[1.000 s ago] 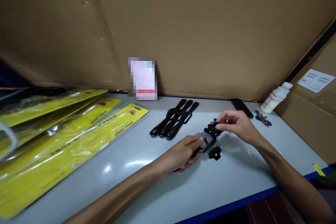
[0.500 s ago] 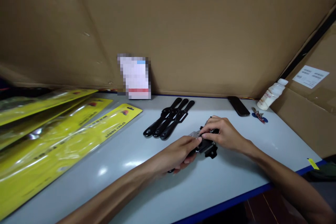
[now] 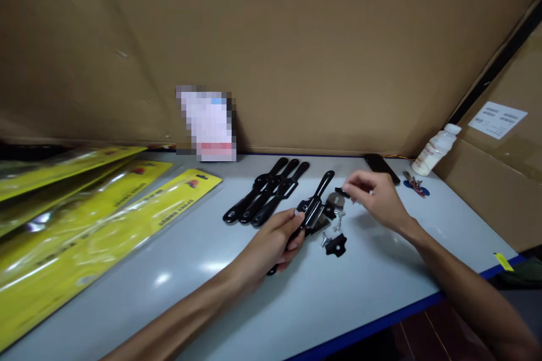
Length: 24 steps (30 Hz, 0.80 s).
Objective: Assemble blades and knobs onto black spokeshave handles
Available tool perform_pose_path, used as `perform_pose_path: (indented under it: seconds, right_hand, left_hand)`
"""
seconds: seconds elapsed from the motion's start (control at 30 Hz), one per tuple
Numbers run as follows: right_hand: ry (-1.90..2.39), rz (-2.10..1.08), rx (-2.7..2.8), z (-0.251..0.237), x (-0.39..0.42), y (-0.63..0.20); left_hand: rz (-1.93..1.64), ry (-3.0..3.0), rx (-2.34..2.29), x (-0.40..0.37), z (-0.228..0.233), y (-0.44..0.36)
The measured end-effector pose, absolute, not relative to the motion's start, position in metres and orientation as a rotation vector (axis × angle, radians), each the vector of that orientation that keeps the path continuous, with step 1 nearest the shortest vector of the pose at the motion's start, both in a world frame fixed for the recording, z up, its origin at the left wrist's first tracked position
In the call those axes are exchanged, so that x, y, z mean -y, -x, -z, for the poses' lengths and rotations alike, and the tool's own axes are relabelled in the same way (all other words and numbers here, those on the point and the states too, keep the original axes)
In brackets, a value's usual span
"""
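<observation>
Two hands: left hand (image 3: pixel 277 240) grips black tool (image 3: pixel 314 206) (tilted).

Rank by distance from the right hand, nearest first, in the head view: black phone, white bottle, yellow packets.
From the right hand:
1. Black phone, just behind it by the cardboard wall.
2. White bottle, farther right in the corner.
3. Yellow packets, far left across the table.

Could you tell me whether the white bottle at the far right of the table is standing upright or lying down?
Tilted: the white bottle leans against the cardboard box, cap uppermost.
</observation>
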State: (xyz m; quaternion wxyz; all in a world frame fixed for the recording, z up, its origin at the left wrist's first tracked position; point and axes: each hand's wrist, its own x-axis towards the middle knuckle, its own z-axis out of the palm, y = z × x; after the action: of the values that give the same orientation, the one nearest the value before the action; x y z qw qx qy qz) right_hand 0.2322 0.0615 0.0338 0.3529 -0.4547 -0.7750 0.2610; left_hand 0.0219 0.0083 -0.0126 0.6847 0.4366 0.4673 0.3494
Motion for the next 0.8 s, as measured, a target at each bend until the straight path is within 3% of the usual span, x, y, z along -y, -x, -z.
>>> perform_pose_path:
  seconds: [0.17, 0.3, 0.43, 0.8]
  right_hand:
    - [1.139, -1.500, 2.078, -0.007, -0.057, -0.217]
    - [1.048, -1.836, 1.797, 0.001, -0.056, -0.213]
    - [1.004, -1.894, 1.724, 0.002, -0.056, -0.216]
    - [0.909, -1.687, 1.847, 0.004, -0.056, -0.216]
  left_hand:
    - [-0.844, -0.994, -1.030, -0.005, 0.013, -0.025]
    - [-0.841, -1.028, -1.020, -0.004, 0.018, -0.027]
    - [-0.844, -1.110, -1.042, -0.004, 0.018, -0.028]
    - [-0.890, -1.165, -0.984, 0.000, 0.015, -0.028]
